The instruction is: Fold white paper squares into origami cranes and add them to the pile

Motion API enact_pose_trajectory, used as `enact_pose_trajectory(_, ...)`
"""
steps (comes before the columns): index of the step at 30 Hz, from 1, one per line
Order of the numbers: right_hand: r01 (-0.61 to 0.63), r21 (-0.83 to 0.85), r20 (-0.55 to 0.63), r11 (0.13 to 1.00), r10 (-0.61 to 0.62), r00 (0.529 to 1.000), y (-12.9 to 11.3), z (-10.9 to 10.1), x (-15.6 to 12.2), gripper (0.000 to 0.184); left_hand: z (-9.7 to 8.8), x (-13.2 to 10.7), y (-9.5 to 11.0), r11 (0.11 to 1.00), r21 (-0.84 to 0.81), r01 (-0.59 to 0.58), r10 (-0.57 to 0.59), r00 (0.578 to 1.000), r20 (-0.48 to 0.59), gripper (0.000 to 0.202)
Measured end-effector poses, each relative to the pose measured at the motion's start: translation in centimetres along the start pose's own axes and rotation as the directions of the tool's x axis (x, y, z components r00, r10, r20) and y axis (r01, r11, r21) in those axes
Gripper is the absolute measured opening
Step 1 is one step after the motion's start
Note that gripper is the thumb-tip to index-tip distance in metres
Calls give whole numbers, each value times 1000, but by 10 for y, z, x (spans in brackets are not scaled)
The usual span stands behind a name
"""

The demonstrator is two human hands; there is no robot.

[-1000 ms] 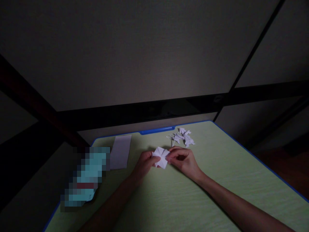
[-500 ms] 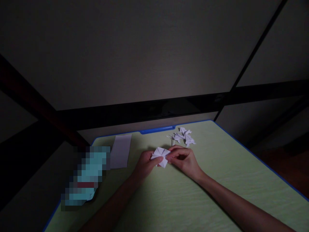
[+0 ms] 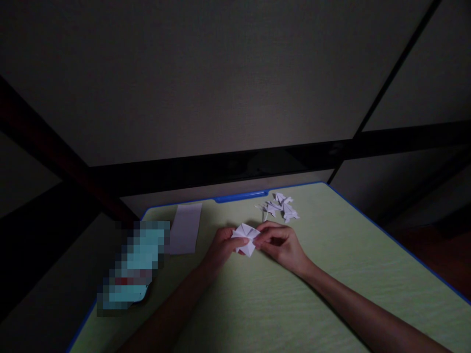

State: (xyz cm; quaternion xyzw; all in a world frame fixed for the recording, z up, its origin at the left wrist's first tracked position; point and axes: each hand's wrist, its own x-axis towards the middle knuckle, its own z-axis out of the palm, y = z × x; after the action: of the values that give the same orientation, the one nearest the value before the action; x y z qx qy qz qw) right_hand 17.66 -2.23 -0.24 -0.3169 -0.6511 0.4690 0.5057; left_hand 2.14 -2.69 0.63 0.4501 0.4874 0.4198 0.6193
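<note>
A small piece of folded white paper (image 3: 246, 231), creased with several pointed flaps, is held between my two hands just above the table. My left hand (image 3: 223, 247) pinches it from the left, thumb lying across its front and fingers behind. On the right edge, my right hand (image 3: 280, 242) grips a flap between thumb and forefinger, the other fingers curled. Beyond my right hand lie several folded white paper figures (image 3: 289, 212) in a loose group, with thin white strips beside them.
A white paper stack or sheet (image 3: 186, 228) lies at the back left. Nearer me, a pixelated light-blue object (image 3: 136, 264) sits by the left edge. The pale green table (image 3: 349, 274) has a blue rim and a blue tray (image 3: 242, 196) at its far edge, against a dark panelled wall.
The view has shifted very slightly. Both hands keep their grip on the folded paper, whose lower flap appears turned a little; nothing was let go.
</note>
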Motion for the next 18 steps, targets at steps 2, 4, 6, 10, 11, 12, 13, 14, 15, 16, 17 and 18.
enact_pose_trajectory(2,5,-15,6,1000,-5,1000,0,0,0,5,0,0,1,1000,2,5,-5,1000,10,14)
enact_pose_trajectory(4,7,-27,13,1000,-7,1000,0,0,0,5,1,-2,3,1000,3,1,-1,1000,4,12)
enact_pose_trajectory(6,0,-25,16,1000,0,1000,1,0,0,4,2,-4,6,1000,17,-6,6,1000,2,13)
enact_pose_trajectory(10,-44,27,4,999,44,999,2,1,0,2,4,-5,9,999,46,-18,16,999,34,17)
enact_pose_trajectory(11,-58,47,-2,997,58,998,2,1,0,2,3,-5,9,999,45,-22,21,999,38,17)
enact_pose_trajectory(12,-73,69,-8,995,73,997,2,1,0,2,3,-4,9,999,43,-28,26,999,40,17)
enact_pose_trajectory(13,-88,94,-10,992,90,996,1,2,1,3,2,-3,8,999,42,-34,32,999,37,17)
enact_pose_trajectory(14,-105,122,-11,987,107,994,1,2,2,3,2,-3,7,998,42,-41,39,999,33,17)
enact_pose_trajectory(15,-123,149,-9,981,125,992,0,3,2,4,1,-2,6,998,43,-48,47,999,26,16)
enact_pose_trajectory(16,-141,176,-6,974,144,990,-1,3,3,6,1,-2,5,997,43,-56,56,998,18,16)
enact_pose_trajectory(17,-162,199,-1,967,166,986,-2,3,3,7,1,-2,4,997,45,-65,65,998,9,16)
enact_pose_trajectory(18,-188,218,5,958,192,981,-2,3,4,9,1,-2,3,996,48,-75,76,997,-2,16)
